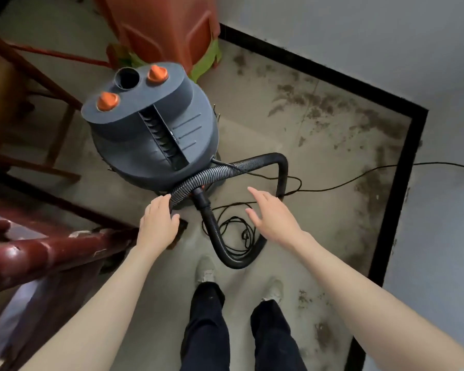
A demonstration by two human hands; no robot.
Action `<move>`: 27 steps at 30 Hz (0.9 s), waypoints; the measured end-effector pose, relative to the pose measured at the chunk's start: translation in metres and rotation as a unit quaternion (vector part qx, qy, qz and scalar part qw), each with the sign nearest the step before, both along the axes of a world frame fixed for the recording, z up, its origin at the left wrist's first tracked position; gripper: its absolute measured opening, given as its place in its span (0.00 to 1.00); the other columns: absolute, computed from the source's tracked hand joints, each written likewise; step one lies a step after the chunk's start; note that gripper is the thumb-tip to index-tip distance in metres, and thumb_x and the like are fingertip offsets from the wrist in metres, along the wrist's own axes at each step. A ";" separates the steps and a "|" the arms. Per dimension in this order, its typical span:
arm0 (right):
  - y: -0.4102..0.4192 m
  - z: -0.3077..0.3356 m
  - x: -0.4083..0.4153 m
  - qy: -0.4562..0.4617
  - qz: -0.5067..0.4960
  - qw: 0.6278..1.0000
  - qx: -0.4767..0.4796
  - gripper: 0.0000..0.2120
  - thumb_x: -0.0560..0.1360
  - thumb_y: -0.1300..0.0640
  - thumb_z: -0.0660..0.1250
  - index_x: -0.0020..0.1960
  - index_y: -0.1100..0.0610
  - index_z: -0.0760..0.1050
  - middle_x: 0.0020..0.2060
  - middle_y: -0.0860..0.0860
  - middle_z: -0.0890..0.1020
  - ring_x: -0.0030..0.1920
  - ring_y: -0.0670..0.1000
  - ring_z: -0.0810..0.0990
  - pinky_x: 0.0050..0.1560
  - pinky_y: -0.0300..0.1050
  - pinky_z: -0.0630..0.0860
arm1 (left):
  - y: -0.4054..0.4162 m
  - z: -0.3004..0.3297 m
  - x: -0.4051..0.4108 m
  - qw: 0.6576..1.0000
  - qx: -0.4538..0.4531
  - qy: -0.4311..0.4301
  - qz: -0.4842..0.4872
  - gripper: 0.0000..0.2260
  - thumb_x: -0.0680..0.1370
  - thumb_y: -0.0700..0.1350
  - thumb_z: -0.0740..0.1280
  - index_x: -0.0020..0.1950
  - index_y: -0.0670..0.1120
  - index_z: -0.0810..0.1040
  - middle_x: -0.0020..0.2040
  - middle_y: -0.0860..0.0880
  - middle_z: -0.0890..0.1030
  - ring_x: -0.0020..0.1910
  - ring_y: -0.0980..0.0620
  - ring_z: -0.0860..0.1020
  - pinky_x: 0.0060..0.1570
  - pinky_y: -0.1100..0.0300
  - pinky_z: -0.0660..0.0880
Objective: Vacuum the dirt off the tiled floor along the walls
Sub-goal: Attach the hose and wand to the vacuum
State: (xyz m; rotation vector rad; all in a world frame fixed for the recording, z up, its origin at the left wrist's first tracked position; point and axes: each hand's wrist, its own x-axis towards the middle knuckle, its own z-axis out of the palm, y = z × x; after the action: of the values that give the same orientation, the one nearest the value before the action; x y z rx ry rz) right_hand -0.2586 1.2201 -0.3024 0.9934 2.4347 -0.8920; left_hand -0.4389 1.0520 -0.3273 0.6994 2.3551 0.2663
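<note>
The grey vacuum stood at centre frame on the tiled floor, its black hose looping below. Dirt lay along the walls at right. The left hand touched the hose with a loose, wide grip holding nothing; the right hand hovered above it, grip wide, fingers spread.

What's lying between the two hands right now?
In the head view, the black vacuum hose and coiled power cord lie on the floor between the left hand and right hand.

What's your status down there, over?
Both hands open: left hand touching hose, right hand above it. Dirt unvacuumed along walls. Cord tangled underfoot.
</note>
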 end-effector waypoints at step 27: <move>-0.030 -0.046 -0.001 0.021 -0.081 0.995 -0.054 0.26 0.82 0.55 0.58 0.78 0.55 0.56 0.75 0.52 0.65 0.72 0.54 0.65 0.68 0.46 0.62 | 0.010 -0.025 0.001 0.999 0.035 -0.004 -0.012 0.17 0.74 0.45 0.70 0.59 0.44 0.69 0.51 0.46 0.72 0.49 0.41 0.76 0.49 0.49 0.73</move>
State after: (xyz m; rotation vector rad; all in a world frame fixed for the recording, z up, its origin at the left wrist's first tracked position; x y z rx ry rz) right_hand -0.2592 1.1900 -0.3482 1.1537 2.3376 -1.0979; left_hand -0.4375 1.0624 -0.3522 0.7590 2.3375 0.3416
